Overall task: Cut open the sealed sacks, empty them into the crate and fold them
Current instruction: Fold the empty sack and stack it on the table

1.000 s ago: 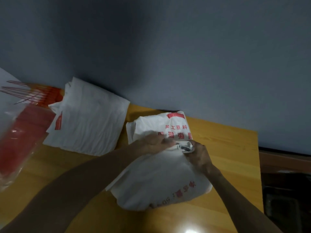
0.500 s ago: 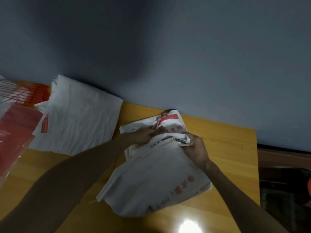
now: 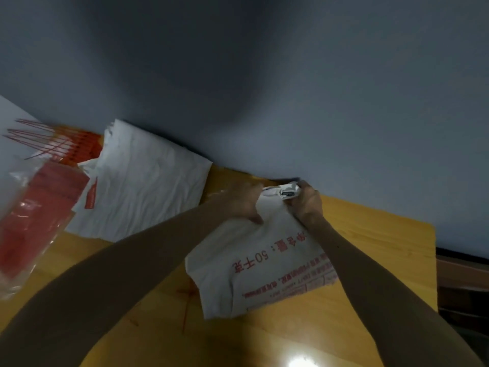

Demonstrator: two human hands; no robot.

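A white woven sack (image 3: pixel 254 268) with red print lies flat on the wooden table (image 3: pixel 370 274). My left hand (image 3: pixel 242 202) grips its far edge from the left, thumb pressed on the cloth. My right hand (image 3: pixel 308 202) clutches the bunched far end of the same sack, where a small dark-edged piece shows between the fingers. Both hands are close together near the wall. No crate is in view.
A stack of folded white sacks (image 3: pixel 143 181) lies at the back left. Beside it are red cable ties (image 3: pixel 55 144) and a clear plastic bag of red items (image 3: pixel 31 223). The grey wall (image 3: pixel 264 88) runs right behind the table. The table's right edge drops off by dark furniture (image 3: pixel 463 287).
The folded-over far flap with its red label has been drawn in and bunched between my hands. Both hands moved farther from me, toward the wall, and the sack now lies stretched out flatter.
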